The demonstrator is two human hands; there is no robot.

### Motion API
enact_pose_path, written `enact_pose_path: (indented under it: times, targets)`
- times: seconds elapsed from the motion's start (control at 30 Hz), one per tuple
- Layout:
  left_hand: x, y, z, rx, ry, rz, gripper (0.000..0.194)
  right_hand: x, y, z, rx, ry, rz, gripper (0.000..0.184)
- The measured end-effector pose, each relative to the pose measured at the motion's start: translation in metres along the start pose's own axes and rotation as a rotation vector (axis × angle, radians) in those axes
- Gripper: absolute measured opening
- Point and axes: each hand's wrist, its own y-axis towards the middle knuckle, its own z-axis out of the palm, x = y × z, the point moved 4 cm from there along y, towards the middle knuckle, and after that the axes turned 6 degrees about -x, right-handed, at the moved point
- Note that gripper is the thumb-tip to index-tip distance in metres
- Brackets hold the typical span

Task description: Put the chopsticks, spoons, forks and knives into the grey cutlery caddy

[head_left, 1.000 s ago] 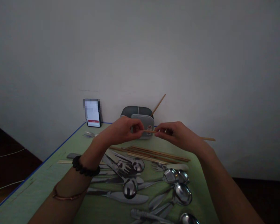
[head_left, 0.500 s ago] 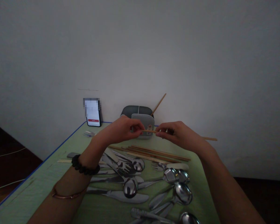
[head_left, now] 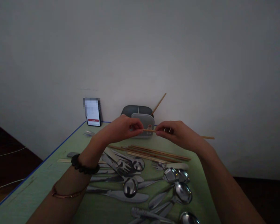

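A wooden chopstick [head_left: 149, 130] is held level above the table, its far end sticking out beyond my right wrist. My left hand [head_left: 128, 127] pinches its left tip between thumb and fingers. A short way along, my right hand [head_left: 175, 132] is closed on the same chopstick. Just behind the hands stands a grey utensil holder [head_left: 142, 117] with a divider, partly covered by my left hand. Another chopstick [head_left: 159, 104] leans out of its right side. Below the hands, several loose chopsticks [head_left: 158, 151] lie side by side on the green table [head_left: 49, 171].
Spoons [head_left: 183, 193], forks [head_left: 124, 167] and table knives [head_left: 128, 196] are spread over the near part of the table. A lit phone [head_left: 93, 112] leans on the wall [head_left: 140, 56] at the back left. One fork [head_left: 89, 133] lies near my left wrist.
The held chopstick has shifted slightly to the left, so less of it shows past my right wrist. Both hands stay almost in place, and the cutlery has not moved.
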Motion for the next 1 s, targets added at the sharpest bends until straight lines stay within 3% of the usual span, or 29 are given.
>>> enact_pose_path:
  times: [0.47,1.0]
  targets:
    - [-0.004,-0.001,-0.006,-0.086,-0.07,0.019,0.022,-0.001,-0.001,0.0,0.001,0.01,0.006,0.023]
    - [0.006,0.0,-0.005,-0.08,-0.024,0.034,0.021,-0.002,0.0,0.001,-0.032,-0.042,-0.062,0.025]
